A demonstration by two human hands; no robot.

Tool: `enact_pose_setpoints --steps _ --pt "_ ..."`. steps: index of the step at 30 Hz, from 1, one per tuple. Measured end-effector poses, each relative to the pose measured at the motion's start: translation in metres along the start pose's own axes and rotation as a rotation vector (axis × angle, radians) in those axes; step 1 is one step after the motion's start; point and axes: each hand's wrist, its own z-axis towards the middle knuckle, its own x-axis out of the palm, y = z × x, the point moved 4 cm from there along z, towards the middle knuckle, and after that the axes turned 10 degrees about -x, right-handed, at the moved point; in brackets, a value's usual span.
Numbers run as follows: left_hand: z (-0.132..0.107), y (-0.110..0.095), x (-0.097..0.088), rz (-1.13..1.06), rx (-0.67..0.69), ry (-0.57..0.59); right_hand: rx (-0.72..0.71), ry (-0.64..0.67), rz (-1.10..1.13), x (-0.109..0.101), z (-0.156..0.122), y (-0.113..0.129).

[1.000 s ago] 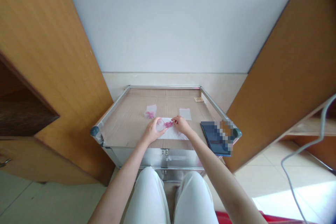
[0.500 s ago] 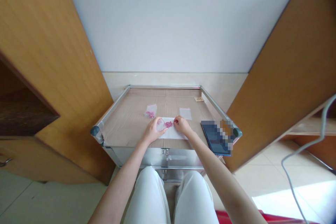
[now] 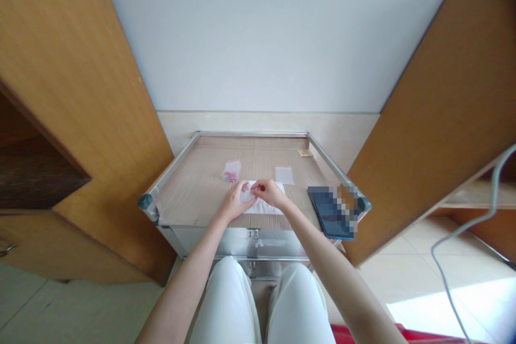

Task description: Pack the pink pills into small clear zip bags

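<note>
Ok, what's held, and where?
Apparently a small clear plastic bag: the right hand pinches its upper edge, the left hand its side. Too small to be sure.

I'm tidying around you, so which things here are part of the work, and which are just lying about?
Part of the work: the left hand and right hand at a clear plastic bag; the white sheet; the bag of pink beads; the second clear bag.
Lying about: the dark blue flat case; the small tan tag.

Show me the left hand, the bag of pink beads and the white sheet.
Left hand (image 3: pixel 233 203), head view, back of hand.
Bag of pink beads (image 3: pixel 230 176), head view, beads inside.
White sheet (image 3: pixel 266 208), head view, bare strip near front edge.
</note>
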Motion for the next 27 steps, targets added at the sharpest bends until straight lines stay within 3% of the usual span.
enact_pose_setpoints --steps 9,18,22,27 --pt "0.0 0.001 0.001 -0.008 -0.025 0.031 -0.072 0.086 0.008 0.008 0.0 0.002" --pt "0.0 -0.001 -0.002 -0.019 -0.045 0.037 0.078 -0.208 -0.07 -0.019 -0.01 -0.031" --pt "0.0 -0.001 -0.002 -0.014 -0.046 0.037 0.12 -0.157 -0.19 -0.02 -0.016 -0.044" --pt "0.0 -0.001 -0.002 -0.015 -0.044 0.038 0.067 -0.077 -0.315 -0.013 -0.021 -0.043"
